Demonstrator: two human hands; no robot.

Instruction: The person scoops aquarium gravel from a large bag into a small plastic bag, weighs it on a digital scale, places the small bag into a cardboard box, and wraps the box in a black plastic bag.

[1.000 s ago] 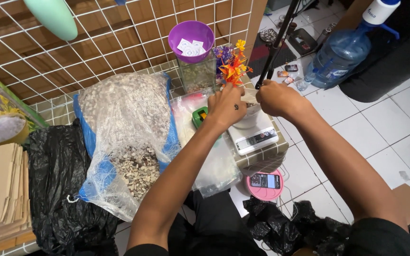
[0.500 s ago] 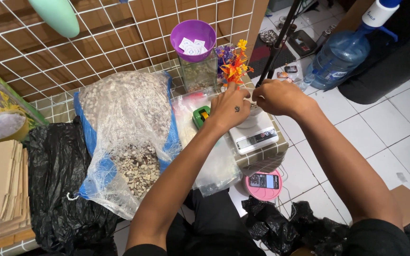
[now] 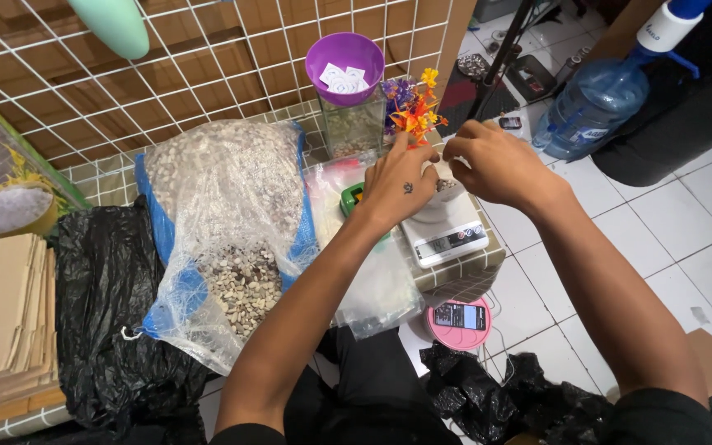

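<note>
- Both hands have lifted slightly toward the top of the frame compared with a second ago, and now meet right over the small white scale (image 3: 447,231) at centre.
- The left hand (image 3: 401,183) is curled, its fingers pinched round the near rim of a small white cup (image 3: 441,188) that sits on the scale; the cup seems to hold some dark, gravelly bits.
- The right hand (image 3: 488,163) has come in closer, thumb and forefinger pinched together just above the cup. Whether something sits between those fingertips I cannot tell, it is too small.
- A second ago the hands lay lower and flatter on the scale; this tighter pinching reads to me like fine adding or picking out of grains while weighing.
- Left of centre slumps a big clear sack of pebbles (image 3: 224,222) with blue lining, untouched and in the same place.
- Behind the hands, upper centre, stands a clear jar (image 3: 354,124) with a purple bowl (image 3: 344,56) of paper slips on top, beside a small bunch of orange and purple artificial flowers (image 3: 414,111).
- A green object (image 3: 351,196) peeks out just left of the left hand, on a flat clear plastic bag (image 3: 377,280).
- Below the scale, a phone lies on a pink round lid (image 3: 459,323); a large blue water bottle (image 3: 591,103) stands upper right.
</note>
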